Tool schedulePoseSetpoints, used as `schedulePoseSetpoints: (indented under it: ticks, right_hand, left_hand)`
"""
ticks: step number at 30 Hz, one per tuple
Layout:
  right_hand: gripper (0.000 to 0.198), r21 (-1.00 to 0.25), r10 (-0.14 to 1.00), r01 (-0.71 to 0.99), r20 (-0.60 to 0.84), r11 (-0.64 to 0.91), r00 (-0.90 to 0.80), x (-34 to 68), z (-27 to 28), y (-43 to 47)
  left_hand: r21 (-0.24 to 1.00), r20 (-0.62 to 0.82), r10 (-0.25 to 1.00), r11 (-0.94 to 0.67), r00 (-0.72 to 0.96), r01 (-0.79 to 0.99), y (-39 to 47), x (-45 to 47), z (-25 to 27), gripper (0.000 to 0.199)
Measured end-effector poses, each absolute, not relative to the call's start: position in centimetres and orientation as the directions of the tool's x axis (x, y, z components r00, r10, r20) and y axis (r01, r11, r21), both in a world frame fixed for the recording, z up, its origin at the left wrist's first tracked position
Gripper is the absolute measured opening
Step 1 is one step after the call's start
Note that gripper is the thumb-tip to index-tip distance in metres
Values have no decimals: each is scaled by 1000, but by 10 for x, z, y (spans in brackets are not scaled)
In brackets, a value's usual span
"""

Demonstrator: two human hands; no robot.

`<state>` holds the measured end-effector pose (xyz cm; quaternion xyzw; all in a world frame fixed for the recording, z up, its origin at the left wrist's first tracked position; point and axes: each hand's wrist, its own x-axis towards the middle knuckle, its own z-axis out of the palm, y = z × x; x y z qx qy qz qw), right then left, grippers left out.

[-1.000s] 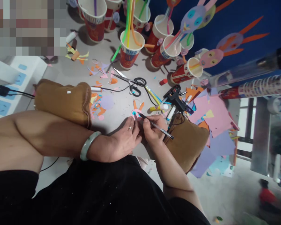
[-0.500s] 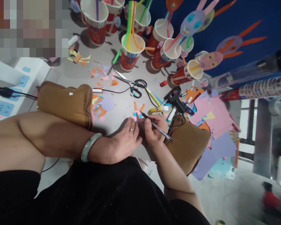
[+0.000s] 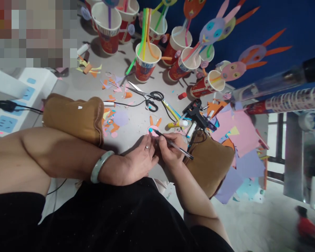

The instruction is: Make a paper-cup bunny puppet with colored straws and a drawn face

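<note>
A small pink paper rabbit face (image 3: 152,127) with orange ears and a blue eye lies on the table in front of me. My left hand (image 3: 140,159) rests flat beside it, fingers stretched out, the fingertips at its lower edge. My right hand (image 3: 173,148) grips a black pen (image 3: 177,147), whose tip is over the face near the blue eye. Part of the face is hidden by the pen and fingers. Just right of it lies a yellow marker (image 3: 177,124). Black-handled scissors (image 3: 147,96) lie open beyond it.
Paper cups (image 3: 147,64) with straws and paper animal faces stand along the back. A black glue gun (image 3: 199,113) and coloured paper sheets (image 3: 243,133) are at right. Brown cushions (image 3: 73,115) flank my arms. A power strip (image 3: 15,101) sits far left, near paper scraps (image 3: 112,122).
The pen tip has shifted left across the rabbit face, from near the right eye to near the left one. My left hand stays almost in place. The view has tilted slightly.
</note>
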<state>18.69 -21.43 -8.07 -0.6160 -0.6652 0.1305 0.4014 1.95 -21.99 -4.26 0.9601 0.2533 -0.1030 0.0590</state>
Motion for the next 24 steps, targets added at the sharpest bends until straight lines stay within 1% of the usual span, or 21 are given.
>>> schedulePoseSetpoints:
  ticks: [3, 6, 9, 11, 14, 16, 20, 24]
  right_hand:
    - [11, -651, 916, 720, 398, 240, 55, 187, -79, -214]
    - [10, -641, 911, 729, 408, 240, 58, 187, -78, -213]
    - [9, -648, 914, 721, 403, 247, 50, 187, -78, -213]
    - [8, -649, 916, 718, 399, 251, 40, 188, -77, -213]
    - [8, -649, 917, 720, 397, 245, 45, 188, -78, -214]
    - [11, -655, 920, 717, 388, 238, 49, 188, -79, -215]
    - [12, -660, 932, 723, 357, 203, 64, 189, -80, -216]
    - [15, -666, 939, 717, 341, 206, 47, 190, -81, -218]
  left_hand:
    - [58, -219, 473, -867, 853, 495, -221, 19, -44, 76]
    - [43, -210, 471, -871, 857, 490, -222, 19, -46, 76]
    - [21, -182, 480, -871, 858, 491, -222, 19, -46, 81]
    - [28, -206, 466, -876, 860, 481, -219, 19, -43, 83]
    - [52, -271, 418, -893, 867, 447, -214, 20, -37, 79]
    - [60, -280, 412, -894, 867, 444, -212, 21, -35, 80]
    - [54, -227, 438, -886, 870, 460, -215, 21, -42, 84]
    - [70, -167, 467, -873, 868, 483, -220, 21, -54, 88]
